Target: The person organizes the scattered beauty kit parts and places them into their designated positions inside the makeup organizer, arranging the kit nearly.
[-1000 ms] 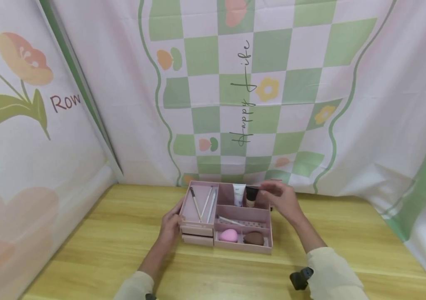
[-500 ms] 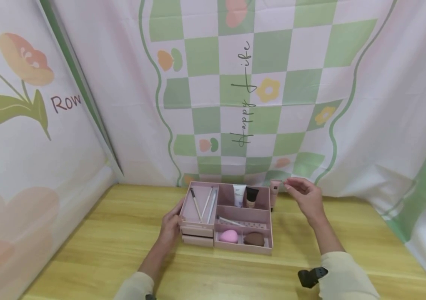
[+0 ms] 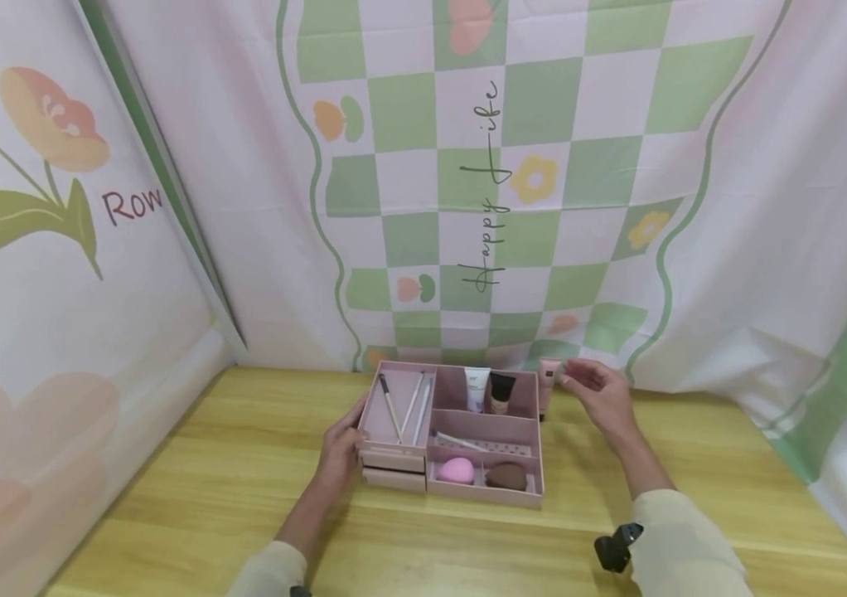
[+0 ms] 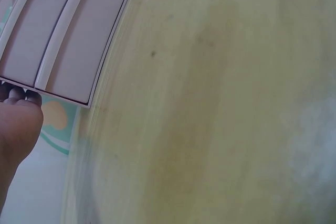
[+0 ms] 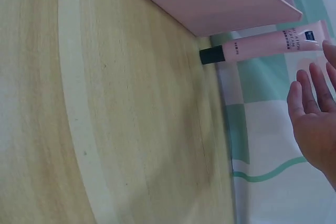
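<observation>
A pink makeup organizer [image 3: 483, 496] stands on the table, with two drawers at its front left. My left hand [image 3: 337, 454] holds its left side, the fingers along the wall and the thumb by the front corner. Beside the organizer's back right corner a pink squeeze tube [image 5: 262, 44] stands upright on its black cap. My right hand [image 3: 602, 398] is at the tube's top end, fingers loosely extended; whether the fingertips touch it cannot be told. A white tube [image 3: 476, 388] and a black-capped foundation tube [image 3: 501, 392] stand in the back compartment.
Makeup brushes [image 3: 389, 406] lie on the organizer's top left tray. Front compartments hold a pink sponge [image 3: 457, 471] and a brown sponge [image 3: 505, 476]. A thin stick [image 3: 461, 440] lies in the middle compartment. A printed curtain [image 3: 468, 182] hangs behind the wooden table [image 3: 229, 464].
My right hand moved right, away from the organizer's back compartment, bringing the pink tube into sight, then came slightly back left to the tube's top. My left hand stayed on the organizer.
</observation>
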Demonstrator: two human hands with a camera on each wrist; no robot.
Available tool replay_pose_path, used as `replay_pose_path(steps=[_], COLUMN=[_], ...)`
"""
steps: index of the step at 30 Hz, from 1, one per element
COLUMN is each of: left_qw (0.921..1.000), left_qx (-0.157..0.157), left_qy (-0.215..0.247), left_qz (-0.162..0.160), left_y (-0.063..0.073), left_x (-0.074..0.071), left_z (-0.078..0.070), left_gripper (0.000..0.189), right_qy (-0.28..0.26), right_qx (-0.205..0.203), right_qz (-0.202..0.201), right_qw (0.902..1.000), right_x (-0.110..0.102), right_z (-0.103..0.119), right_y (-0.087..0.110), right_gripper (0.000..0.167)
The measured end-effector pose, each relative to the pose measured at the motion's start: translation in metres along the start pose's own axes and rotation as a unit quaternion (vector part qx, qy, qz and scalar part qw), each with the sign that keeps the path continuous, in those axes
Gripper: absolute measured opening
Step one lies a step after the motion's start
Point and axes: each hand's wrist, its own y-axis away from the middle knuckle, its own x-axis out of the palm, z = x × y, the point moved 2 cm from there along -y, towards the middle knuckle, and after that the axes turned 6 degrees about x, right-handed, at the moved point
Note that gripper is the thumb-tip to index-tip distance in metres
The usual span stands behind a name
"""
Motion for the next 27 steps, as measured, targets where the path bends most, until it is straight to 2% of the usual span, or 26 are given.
replay_pose_path(steps=[8,18,27], left_qw=[1.0000,1.0000,1.0000], left_qx=[-0.002,-0.002,0.001], left_qy=[0.008,0.001,0.002], left_qz=[0.002,0.001,0.002], left_y=[0.000,-0.001,-0.001], left_x=[0.000,0.000,0.000], left_z=[0.002,0.001,0.000], left_gripper=[0.074,0.073,0.073], right_qy=[0.065,0.103,0.098], right_qx=[0.046,0.024,0.010], right_qz=[0.052,0.041,0.021], right_qw=[0.9955,0.9936,0.9949], right_x=[0.012,0.022,0.025], right_z=[0.003,0.011,0.008], right_y=[-0.007,-0.013,-0.015], right_gripper=[0.060,0.046,0.036])
